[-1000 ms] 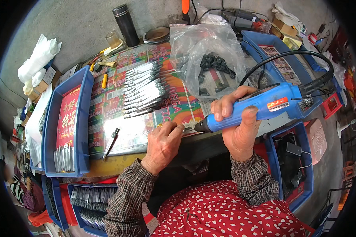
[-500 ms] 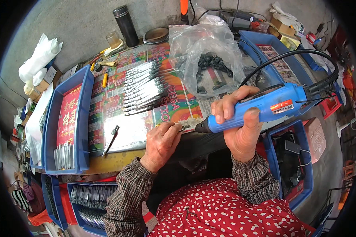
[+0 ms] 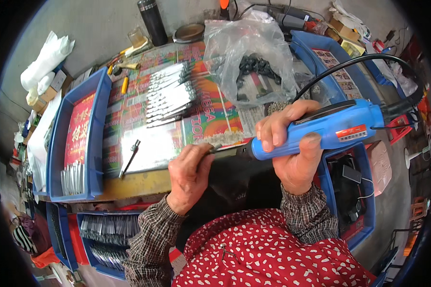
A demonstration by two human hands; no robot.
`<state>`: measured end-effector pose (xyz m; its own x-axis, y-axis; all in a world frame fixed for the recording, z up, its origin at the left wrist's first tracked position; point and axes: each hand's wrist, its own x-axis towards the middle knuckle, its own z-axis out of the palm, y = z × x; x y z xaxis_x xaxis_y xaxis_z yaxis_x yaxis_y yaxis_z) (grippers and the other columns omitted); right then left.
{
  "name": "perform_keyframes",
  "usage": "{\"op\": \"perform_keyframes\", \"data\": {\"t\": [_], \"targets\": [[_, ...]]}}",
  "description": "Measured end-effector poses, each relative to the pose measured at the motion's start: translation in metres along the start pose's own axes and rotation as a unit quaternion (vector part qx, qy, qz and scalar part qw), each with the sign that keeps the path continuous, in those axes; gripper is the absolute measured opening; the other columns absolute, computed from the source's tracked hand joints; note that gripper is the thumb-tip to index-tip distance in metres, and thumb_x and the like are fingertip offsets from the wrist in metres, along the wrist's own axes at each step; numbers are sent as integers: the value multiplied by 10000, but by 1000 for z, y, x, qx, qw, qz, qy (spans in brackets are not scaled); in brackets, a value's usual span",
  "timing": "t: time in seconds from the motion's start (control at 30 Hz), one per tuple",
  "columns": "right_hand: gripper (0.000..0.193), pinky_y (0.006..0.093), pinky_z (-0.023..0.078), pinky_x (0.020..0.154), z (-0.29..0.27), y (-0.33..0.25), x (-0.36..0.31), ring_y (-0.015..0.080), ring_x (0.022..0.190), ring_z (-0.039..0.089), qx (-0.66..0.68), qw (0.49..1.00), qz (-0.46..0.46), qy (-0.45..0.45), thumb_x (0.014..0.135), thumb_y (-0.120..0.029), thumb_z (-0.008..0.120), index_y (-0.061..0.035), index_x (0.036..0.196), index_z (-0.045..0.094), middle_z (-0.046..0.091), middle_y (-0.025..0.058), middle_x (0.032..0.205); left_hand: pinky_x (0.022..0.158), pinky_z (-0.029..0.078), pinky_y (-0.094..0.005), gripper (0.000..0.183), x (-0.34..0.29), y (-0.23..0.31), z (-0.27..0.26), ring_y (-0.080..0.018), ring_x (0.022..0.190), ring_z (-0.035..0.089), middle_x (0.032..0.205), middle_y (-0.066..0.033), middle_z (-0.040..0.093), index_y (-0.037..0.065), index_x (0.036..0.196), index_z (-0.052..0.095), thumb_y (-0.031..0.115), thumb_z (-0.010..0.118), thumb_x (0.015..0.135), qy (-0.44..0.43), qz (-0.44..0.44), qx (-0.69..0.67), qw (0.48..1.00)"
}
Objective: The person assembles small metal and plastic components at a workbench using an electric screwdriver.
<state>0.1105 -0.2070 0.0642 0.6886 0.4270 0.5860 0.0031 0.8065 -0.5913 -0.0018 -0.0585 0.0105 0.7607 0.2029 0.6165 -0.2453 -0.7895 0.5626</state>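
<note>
A blue corded electric screwdriver (image 3: 323,131) lies across my right hand (image 3: 294,158), its dark nose pointing left toward my other hand. My right fingers wrap over the body and the thumb presses its near side. My left hand (image 3: 191,172) is closed in a pinch on a small dark rod-like piece (image 3: 216,148), mostly hidden by the fingers. A gap separates that piece from the screwdriver's nose. Beyond the hands lies a stack of slim silvery packets with dark ends (image 3: 170,95). One thin dark rod (image 3: 130,158) rests alone on the table, left of my left hand.
A clear plastic bag (image 3: 225,43) of black parts stands at the back. Blue trays flank the table on the left (image 3: 100,138) and back right (image 3: 306,40). The screwdriver's cable (image 3: 349,60) arches over the right side. A black flask (image 3: 152,21) stands behind.
My left hand has drawn left, away from the screwdriver's nose, with the small dark piece in its fingers. The right hand keeps its hold. The whole view has shifted slightly.
</note>
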Motion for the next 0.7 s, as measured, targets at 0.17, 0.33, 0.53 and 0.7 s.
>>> {"op": "perform_keyframes", "data": {"t": [0.17,0.33,0.53,0.7], "targets": [[440,318,409,593,7,-4,-4,160,584,494,-54,998,24,-20,766,-383,642,-71,961,400,487,47,664,494,418,-212,132,-22,20,-8,-79,532,508,686,-49,561,-22,958,547,4,551,830,2,-252,-175,952],[462,321,388,608,14,-2,-10,145,562,497,-124,991,41,-35,782,-472,607,-95,946,396,478,15,650,474,393,-171,157,-37,34,-18,-49,574,495,831,-32,585,-11,1029,521,25,497,878,-3,-374,-386,843],[443,322,383,575,23,2,-13,150,540,493,-123,989,52,-62,785,-438,610,-87,946,394,484,22,648,430,354,-176,174,-66,40,-9,-76,556,487,890,-70,554,-24,1043,492,40,493,881,62,-407,-449,793],[463,315,384,557,27,6,-17,154,533,493,-117,987,69,-79,779,-449,621,-84,949,392,484,25,644,457,388,-173,144,-74,48,-5,-65,580,494,858,-50,562,-16,998,510,63,516,877,81,-441,-469,761]]}}
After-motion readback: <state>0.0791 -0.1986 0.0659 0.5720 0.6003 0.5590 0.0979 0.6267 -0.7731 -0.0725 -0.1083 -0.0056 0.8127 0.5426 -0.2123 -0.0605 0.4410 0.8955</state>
